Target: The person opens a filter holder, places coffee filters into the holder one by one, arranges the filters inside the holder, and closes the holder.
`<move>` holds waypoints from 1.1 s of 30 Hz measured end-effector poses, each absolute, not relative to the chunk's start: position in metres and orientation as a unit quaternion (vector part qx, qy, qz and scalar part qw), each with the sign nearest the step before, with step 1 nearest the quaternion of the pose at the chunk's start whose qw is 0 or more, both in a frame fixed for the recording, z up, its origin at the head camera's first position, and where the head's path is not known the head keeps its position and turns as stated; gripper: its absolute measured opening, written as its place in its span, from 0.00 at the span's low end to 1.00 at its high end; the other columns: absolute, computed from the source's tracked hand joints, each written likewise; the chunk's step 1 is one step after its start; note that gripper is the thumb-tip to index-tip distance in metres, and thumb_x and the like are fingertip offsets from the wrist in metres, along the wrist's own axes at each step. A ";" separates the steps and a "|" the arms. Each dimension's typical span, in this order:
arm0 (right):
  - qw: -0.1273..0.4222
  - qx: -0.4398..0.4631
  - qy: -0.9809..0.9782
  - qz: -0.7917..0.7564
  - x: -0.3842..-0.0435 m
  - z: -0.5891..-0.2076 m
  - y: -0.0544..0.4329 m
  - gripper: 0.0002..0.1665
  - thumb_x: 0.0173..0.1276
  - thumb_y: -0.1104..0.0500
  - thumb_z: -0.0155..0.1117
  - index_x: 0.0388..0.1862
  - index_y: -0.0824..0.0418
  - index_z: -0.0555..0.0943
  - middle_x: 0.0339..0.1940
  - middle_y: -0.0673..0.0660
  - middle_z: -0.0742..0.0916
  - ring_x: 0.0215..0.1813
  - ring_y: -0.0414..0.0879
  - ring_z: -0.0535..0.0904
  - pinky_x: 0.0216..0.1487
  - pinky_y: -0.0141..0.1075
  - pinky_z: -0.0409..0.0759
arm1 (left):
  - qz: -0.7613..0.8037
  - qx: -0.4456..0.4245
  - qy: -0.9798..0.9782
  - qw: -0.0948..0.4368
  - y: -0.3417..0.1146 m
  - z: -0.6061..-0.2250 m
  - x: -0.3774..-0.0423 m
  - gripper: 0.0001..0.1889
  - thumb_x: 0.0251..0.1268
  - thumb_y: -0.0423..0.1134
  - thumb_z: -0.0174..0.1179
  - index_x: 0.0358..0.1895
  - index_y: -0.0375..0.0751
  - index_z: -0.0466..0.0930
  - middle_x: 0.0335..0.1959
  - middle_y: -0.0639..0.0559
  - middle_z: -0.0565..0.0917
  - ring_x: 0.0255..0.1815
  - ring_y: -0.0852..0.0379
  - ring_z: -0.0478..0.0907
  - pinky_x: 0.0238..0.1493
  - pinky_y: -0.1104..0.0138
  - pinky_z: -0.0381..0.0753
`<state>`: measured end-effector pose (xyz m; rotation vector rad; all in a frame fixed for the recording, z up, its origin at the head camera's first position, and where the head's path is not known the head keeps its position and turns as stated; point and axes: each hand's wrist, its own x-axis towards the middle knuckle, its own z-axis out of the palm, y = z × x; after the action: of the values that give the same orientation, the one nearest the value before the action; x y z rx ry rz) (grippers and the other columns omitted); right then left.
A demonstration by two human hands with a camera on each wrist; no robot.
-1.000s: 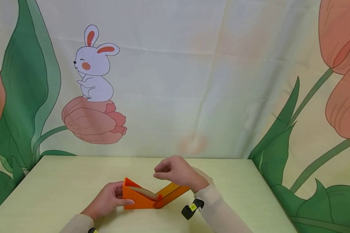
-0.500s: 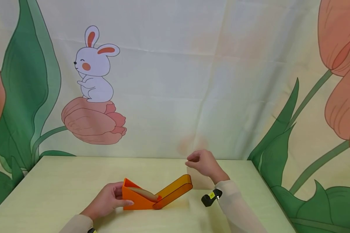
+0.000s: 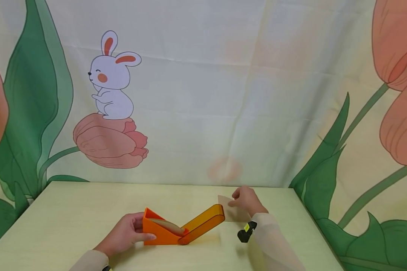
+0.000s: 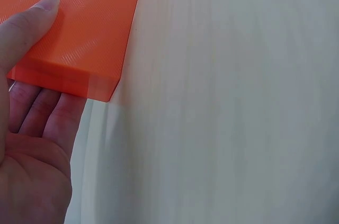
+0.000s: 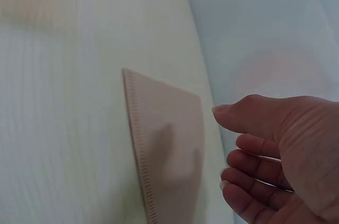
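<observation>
On the table stands an orange wedge-shaped filter holder (image 3: 161, 234), its amber see-through lid (image 3: 203, 224) swung out to the right. Brownish coffee filters (image 3: 165, 225) lie inside the holder. My left hand (image 3: 123, 231) grips the holder's left end, thumb on the near face (image 4: 85, 17) and fingers behind. To the right, beyond the lid, a tan coffee filter (image 3: 225, 209) with a crimped edge lies flat; whether it is one or a stack, I cannot tell. Over its far side hovers my right hand (image 5: 288, 150), fingers loosely bent, thumb apart from them, holding nothing.
The pale wooden table (image 3: 88, 203) meets a printed cloth backdrop (image 3: 190, 94) along its far edge. A small black camera (image 3: 247, 231) hangs from my right wrist, right of the lid's end.
My right hand has moved rightward from above the holder and lid, then lowered toward the filter on the table, its fingers loosening. The left hand and the holder stay in place.
</observation>
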<state>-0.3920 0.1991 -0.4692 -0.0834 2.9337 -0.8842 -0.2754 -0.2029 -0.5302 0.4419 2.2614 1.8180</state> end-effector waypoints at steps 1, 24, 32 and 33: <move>0.045 -0.015 0.956 -0.290 -0.393 -0.472 0.200 0.23 0.60 0.57 0.80 0.50 0.66 0.85 0.47 0.58 0.87 0.47 0.52 0.81 0.58 0.49 0.84 | 0.617 0.150 0.766 0.103 -0.203 -0.530 -0.275 0.30 0.56 0.41 0.77 0.62 0.35 0.80 0.55 0.43 0.88 0.52 0.50 0.87 0.52 0.67 0.88; 0.076 0.054 0.962 -0.258 -0.409 -0.500 0.196 0.30 0.55 0.51 0.82 0.50 0.64 0.80 0.46 0.58 0.85 0.46 0.53 0.78 0.54 0.50 0.83 | 0.615 0.150 0.768 0.100 -0.205 -0.532 -0.276 0.31 0.55 0.41 0.78 0.62 0.36 0.80 0.55 0.43 0.88 0.52 0.50 0.87 0.52 0.67 0.88; 0.100 0.054 0.962 -0.248 -0.407 -0.496 0.196 0.26 0.57 0.53 0.81 0.48 0.64 0.82 0.41 0.57 0.85 0.42 0.52 0.78 0.48 0.47 0.83 | 0.616 0.152 0.766 0.101 -0.205 -0.533 -0.275 0.31 0.56 0.41 0.77 0.62 0.34 0.80 0.54 0.42 0.88 0.51 0.49 0.88 0.52 0.67 0.88; 0.102 0.055 0.962 -0.246 -0.407 -0.496 0.196 0.25 0.57 0.52 0.81 0.48 0.64 0.83 0.41 0.56 0.85 0.42 0.52 0.78 0.49 0.47 0.83 | 0.617 0.152 0.765 0.103 -0.205 -0.533 -0.275 0.31 0.56 0.40 0.77 0.62 0.34 0.79 0.54 0.42 0.88 0.51 0.49 0.88 0.52 0.67 0.88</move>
<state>-0.4069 0.1959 -0.4958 0.1621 2.8422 -0.7258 -0.2752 -0.2046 -0.5328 0.4481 2.2580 1.8226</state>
